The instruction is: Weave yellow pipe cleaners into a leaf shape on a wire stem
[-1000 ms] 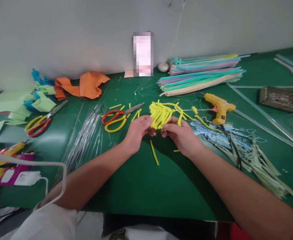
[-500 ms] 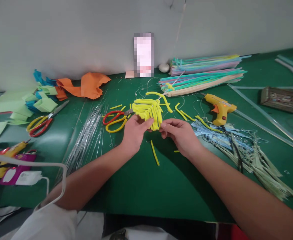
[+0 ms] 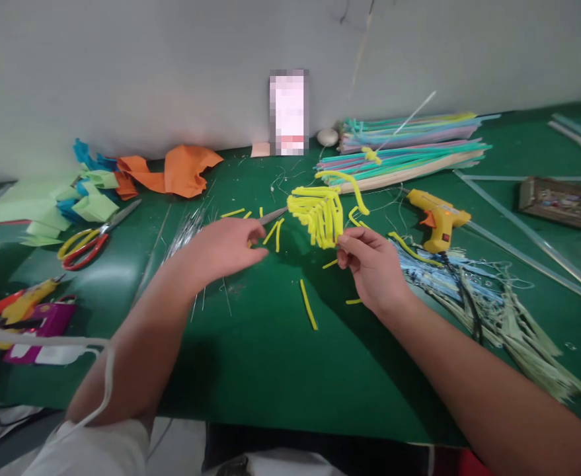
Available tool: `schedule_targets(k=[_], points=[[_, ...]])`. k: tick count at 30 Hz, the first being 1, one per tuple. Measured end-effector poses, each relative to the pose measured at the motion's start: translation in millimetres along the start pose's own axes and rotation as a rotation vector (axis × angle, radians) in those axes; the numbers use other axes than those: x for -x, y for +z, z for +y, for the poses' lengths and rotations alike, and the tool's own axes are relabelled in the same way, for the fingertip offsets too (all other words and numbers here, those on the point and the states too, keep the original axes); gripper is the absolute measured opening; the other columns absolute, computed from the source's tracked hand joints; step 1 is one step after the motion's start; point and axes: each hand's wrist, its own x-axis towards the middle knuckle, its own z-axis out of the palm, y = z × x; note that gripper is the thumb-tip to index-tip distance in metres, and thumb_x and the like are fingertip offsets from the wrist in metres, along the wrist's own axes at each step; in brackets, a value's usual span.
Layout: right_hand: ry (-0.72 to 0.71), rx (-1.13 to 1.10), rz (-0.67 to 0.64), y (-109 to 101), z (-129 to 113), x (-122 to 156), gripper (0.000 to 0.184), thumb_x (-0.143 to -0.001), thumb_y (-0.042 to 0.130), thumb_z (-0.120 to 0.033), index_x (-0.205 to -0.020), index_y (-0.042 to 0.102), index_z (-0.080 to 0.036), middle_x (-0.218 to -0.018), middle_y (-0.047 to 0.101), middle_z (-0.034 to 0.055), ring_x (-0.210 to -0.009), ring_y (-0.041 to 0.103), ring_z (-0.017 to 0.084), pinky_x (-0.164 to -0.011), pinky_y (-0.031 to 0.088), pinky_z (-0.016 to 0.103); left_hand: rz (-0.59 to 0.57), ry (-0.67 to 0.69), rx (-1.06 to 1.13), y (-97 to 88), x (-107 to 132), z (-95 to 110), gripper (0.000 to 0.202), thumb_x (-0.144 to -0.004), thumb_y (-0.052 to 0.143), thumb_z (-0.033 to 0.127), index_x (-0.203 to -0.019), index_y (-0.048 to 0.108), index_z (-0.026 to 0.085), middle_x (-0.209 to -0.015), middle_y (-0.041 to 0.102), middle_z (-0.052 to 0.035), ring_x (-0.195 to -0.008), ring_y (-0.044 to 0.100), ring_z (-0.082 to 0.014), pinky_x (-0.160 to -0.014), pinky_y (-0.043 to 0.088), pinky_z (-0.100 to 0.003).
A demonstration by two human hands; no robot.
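Note:
My right hand [image 3: 369, 261] pinches the lower right edge of a yellow leaf-shaped piece of pipe cleaners [image 3: 317, 215] and holds it above the table. Its strips lie side by side, with one loose strip curling off the top. A thin clear stem with a small yellow knot [image 3: 371, 156] rises behind it. My left hand [image 3: 231, 246] is apart from the leaf, reaching over a pair of scissors with thumb and fingers apart. Only the scissors' blades [image 3: 274, 215] show; the hand covers the handles. Short yellow pipe cleaner pieces [image 3: 309, 304] lie around on the green table.
At right are a yellow glue gun [image 3: 436, 218], bundled pipe cleaners [image 3: 409, 165], blue and green fibres [image 3: 513, 317] and a small box [image 3: 562, 201]. At left lie orange paper [image 3: 188, 170], a second pair of scissors [image 3: 89, 244] and wires [image 3: 186, 231]. A white cable [image 3: 109, 377] crosses my left arm.
My left hand has let go of the yellow leaf and moved left over the scissors' handles. The leaf, now in my right hand alone, has shifted a little up and right.

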Motion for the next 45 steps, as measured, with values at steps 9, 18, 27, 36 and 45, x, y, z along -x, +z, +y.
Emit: schedule_targets(k=[9,18,27,36,45], points=[[0.041,-0.006,0.045,1.1,-1.4,1.6,0.020,-0.067,0.077,-0.030,-0.073,0.061,-0.021,-0.051,0.053,-0.0065,-0.043,0.058,0.012,-0.047,0.044,0.026,-0.044,-0.317,-0.451,9.8,-24.6,-26.4,0.023,-0.063,0.068,0.024,-0.084,0.064,0.015,-0.086,0.065,-0.0187,-0.085,0.064,-0.0392,-0.072,0.046,-0.046],[-0.045,0.015,0.074,-3.4,1.5,-1.9,0.025,-0.069,0.079,-0.034,-0.077,0.058,-0.021,-0.064,0.060,-0.0051,-0.057,0.069,0.014,-0.063,0.056,0.029,0.328,-0.342,-0.190,-10.7,-22.7,-41.2,0.048,-0.063,0.075,0.052,-0.092,0.056,0.019,-0.081,0.064,-0.0135,-0.084,0.061,-0.0357,-0.073,0.044,-0.044],[-0.139,-0.005,0.145,-4.7,6.7,-7.1,0.022,-0.070,0.077,-0.032,-0.075,0.060,-0.019,-0.065,0.058,-0.0064,-0.058,0.070,0.014,-0.072,0.060,0.032,-0.048,-0.014,-0.050,9.8,-9.2,-4.0,0.063,-0.070,0.067,0.061,-0.115,0.047,0.022,-0.102,0.064,-0.0077,-0.084,0.062,-0.0240,-0.070,0.044,-0.034],[-0.172,0.013,0.163,-6.6,7.8,-8.3,0.014,-0.074,0.071,-0.027,-0.074,0.060,-0.019,-0.066,0.063,-0.0042,-0.056,0.068,0.013,-0.070,0.060,0.034,0.006,0.136,-0.212,34.6,-12.1,5.6,0.069,-0.063,0.068,0.069,-0.109,0.053,0.020,-0.103,0.064,-0.0082,-0.087,0.061,-0.0270,-0.066,0.041,-0.033],[-0.180,0.073,0.149,-6.0,8.6,-7.7,0.006,-0.074,0.066,-0.018,-0.077,0.062,-0.021,-0.071,0.067,-0.0031,-0.057,0.068,0.013,-0.065,0.060,0.031,0.035,0.210,-0.296,37.1,-13.5,5.0,0.065,-0.065,0.066,0.071,-0.104,0.056,0.020,-0.094,0.066,-0.0062,-0.080,0.061,-0.0238,-0.061,0.036,-0.030]])
